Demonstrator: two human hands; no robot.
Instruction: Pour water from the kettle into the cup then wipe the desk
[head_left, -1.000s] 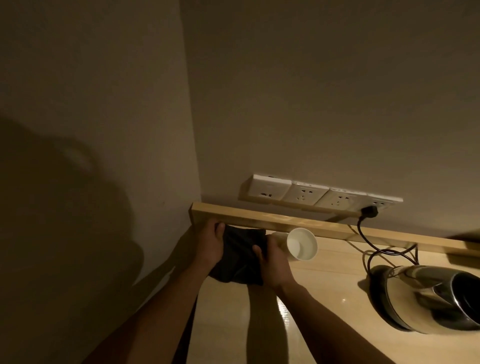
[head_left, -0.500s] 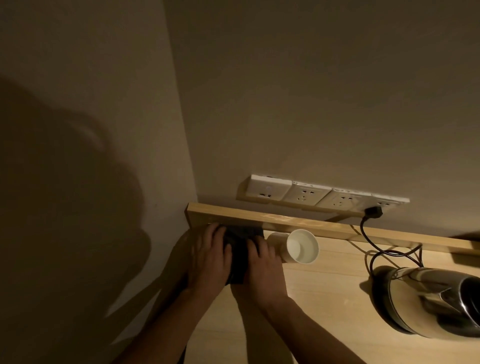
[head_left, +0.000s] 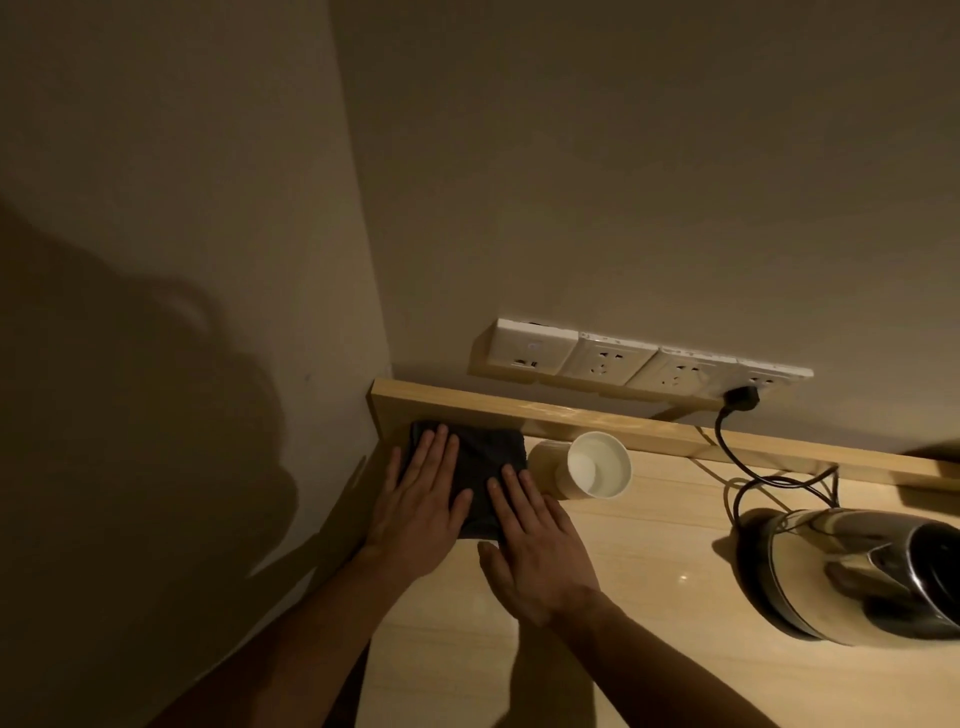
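A dark folded cloth (head_left: 480, 462) lies flat in the back left corner of the light wooden desk (head_left: 649, 597). My left hand (head_left: 421, 504) rests flat on the cloth's left part, fingers spread. My right hand (head_left: 540, 551) lies flat with its fingertips on the cloth's right edge and its palm on the desk. Just right of the cloth stands a white paper cup (head_left: 592, 465) with water in it. The steel kettle (head_left: 857, 571) sits at the far right, partly cut off by the frame edge.
A raised wooden ledge (head_left: 571, 421) runs along the back of the desk. Above it is a row of white wall sockets (head_left: 644, 361); a black plug and cable (head_left: 737, 410) lead down to the kettle. A wall closes off the left side.
The cloth was held bunched between both hands; it now lies folded flat in the corner. Both hands have opened and pressed flat onto it.
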